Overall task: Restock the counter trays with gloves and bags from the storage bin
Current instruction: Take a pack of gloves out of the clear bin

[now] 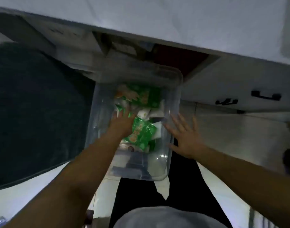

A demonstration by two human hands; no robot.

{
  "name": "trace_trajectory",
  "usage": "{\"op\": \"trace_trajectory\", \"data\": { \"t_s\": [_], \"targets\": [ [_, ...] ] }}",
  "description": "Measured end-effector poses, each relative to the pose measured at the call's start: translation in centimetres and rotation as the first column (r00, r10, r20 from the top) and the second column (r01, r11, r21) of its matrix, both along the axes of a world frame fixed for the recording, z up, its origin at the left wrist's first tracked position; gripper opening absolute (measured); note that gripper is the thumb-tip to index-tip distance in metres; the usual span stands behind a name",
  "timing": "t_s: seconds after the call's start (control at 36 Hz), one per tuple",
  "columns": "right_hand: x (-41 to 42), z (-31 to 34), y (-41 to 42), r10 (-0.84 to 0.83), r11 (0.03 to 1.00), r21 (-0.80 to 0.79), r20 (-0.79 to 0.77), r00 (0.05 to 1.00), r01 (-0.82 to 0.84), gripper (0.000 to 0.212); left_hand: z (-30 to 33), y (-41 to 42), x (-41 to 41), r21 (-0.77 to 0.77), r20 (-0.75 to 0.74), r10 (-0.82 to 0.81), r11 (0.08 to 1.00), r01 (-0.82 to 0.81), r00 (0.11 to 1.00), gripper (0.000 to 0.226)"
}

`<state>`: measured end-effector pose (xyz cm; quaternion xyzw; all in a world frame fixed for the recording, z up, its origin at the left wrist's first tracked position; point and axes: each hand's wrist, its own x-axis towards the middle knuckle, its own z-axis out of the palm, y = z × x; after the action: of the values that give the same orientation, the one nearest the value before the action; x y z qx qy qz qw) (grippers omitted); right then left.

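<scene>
A clear plastic storage bin [172, 102] stands on the floor below the counter edge. Inside lie green printed packets [141, 134], another green packet [141, 96] at the far end, and white packets [145, 113]. My left hand [122, 122] reaches down into the bin, fingers spread over the packets; whether it grips any is blurred. My right hand [185, 135] hovers with straight, spread fingers over the bin's right rim and holds nothing.
A white counter [157, 17] runs across the top. A dark mat [34, 112] lies left of the bin. White cabinet doors with black handles [266, 96] are at the right. My dark trouser legs [141, 195] stand just behind the bin.
</scene>
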<state>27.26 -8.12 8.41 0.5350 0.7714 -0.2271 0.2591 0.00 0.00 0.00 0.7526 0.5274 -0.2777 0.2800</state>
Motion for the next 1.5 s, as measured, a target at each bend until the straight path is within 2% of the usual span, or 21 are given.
{"op": "trace_trajectory", "data": {
  "t_s": [0.14,0.22,0.36,0.42,0.53,0.64,0.75,0.81,0.86,0.92,0.94,1.0,1.03,1.08,1.14,1.19,1.25,1.31,1.42,1.5],
  "targets": [
    [-1.4,-0.4,-3.5,-0.176,0.984,0.02,-0.039,0.984,0.177,0.081,-1.7,3.2,0.8,0.001,0.05,-0.186,0.983,0.186,0.981,0.093],
    [-1.6,-0.4,-5.1,-0.249,0.968,0.004,-0.047,0.967,0.249,0.08,-1.8,3.8,2.3,-0.001,-0.032,-0.283,0.959,0.283,0.959,0.086],
    [-2.1,0.1,-7.1,-0.282,0.96,-0.015,-0.062,0.957,0.281,0.078,-1.1,4.3,3.5,0.013,-0.16,-0.328,0.942,0.335,0.931,0.076],
    [-2.0,0.2,-7.2,-0.281,0.96,-0.021,-0.071,0.957,0.28,0.078,-0.7,4.1,3.8,-0.011,-0.199,-0.386,0.92,0.392,0.901,0.068],
    [-1.3,1.1,-6.8,-0.306,0.951,-0.066,-0.094,0.947,0.301,0.079,0.8,3.1,3.7,-0.094,-0.211,-0.48,0.877,0.471,0.852,0.04],
    [-0.4,3.0,-7.1,-0.329,0.944,-0.017,-0.124,0.936,0.329,0.076,2.8,1.4,2.0,-0.063,-0.143,-0.344,0.939,0.339,0.928,0.029],
    [0.9,4.3,-7.0,-0.253,0.964,0.038,-0.177,0.951,0.264,0.076,6.4,-0.1,0.9,-0.019,-0.051,-0.13,0.991,0.13,0.99,0.024],
    [1.6,5.0,-6.5,-0.214,0.971,0.06,-0.201,0.956,0.23,0.078,8.6,-1.2,0.5,0.004,0.007,0.029,1.0,-0.029,1.0,0.021],
    [2.4,5.6,-5.9,-0.195,0.974,0.069,-0.235,0.952,0.217,0.079,11.2,-2.7,0.4,0.007,0.108,0.244,0.969,-0.247,0.964,0.023],
    [3.2,6.3,-5.2,-0.237,0.965,0.038,-0.291,0.927,0.259,0.08,14.1,-4.5,0.9,0.003,0.223,0.429,0.898,-0.441,0.875,0.022],
    [3.5,6.9,-4.9,-0.287,0.953,-0.001,-0.331,0.899,0.304,0.081,15.5,-5.6,1.4,-0.001,0.298,0.515,0.842,-0.54,0.804,0.02],
    [4.3,8.4,-4.2,-0.443,0.89,-0.12,-0.453,0.774,0.44,0.081,18.4,-7.8,2.6,-0.042,0.446,0.669,0.679,-0.733,0.594,0.019],
    [4.7,9.3,-3.8,-0.535,0.834,-0.203,-0.521,0.665,0.513,0.08,19.8,-8.8,3.4,-0.081,0.495,0.718,0.598,-0.797,0.489,0.018],
    [5.6,11.3,-2.7,-0.694,0.692,-0.409,-0.605,0.39,0.595,0.074,22.4,-10.7,5.3,-0.203,0.567,0.774,0.462,-0.863,0.282,0.019],
    [6.6,13.5,-1.5,-0.796,0.549,-0.617,-0.591,0.129,0.564,0.059,24.8,-12.2,7.6,-0.337,0.61,0.791,0.322,-0.885,0.055,0.023],
    [7.7,16.0,-0.5,-0.843,0.468,-0.749,-0.538,-0.017,0.469,0.043,26.9,-13.3,10.1,-0.445,0.634,0.758,0.194,-0.874,-0.155,0.024],
    [9.2,18.1,0.2,-0.851,0.456,-0.797,-0.521,-0.07,0.395,0.033,28.8,-14.2,12.2,-0.534,0.643,0.703,0.128,-0.835,-0.303,0.022],
    [10.8,19.9,0.7,-0.826,0.49,-0.792,-0.555,-0.095,0.364,0.029,30.3,-14.7,14.1,-0.593,0.641,0.665,0.111,-0.798,-0.383,0.019],
    [13.2,22.4,1.6,-0.693,0.661,-0.659,-0.719,-0.043,0.359,0.053,32.2,-14.4,17.3,-0.681,0.612,0.621,0.098,-0.726,-0.491,0.026],
    [14.3,22.9,2.6,-0.605,0.739,-0.547,-0.796,0.03,0.392,0.061,32.9,-13.1,18.9,-0.7,0.608,0.6,0.095,-0.708,-0.521,0.023]
  ]
}}
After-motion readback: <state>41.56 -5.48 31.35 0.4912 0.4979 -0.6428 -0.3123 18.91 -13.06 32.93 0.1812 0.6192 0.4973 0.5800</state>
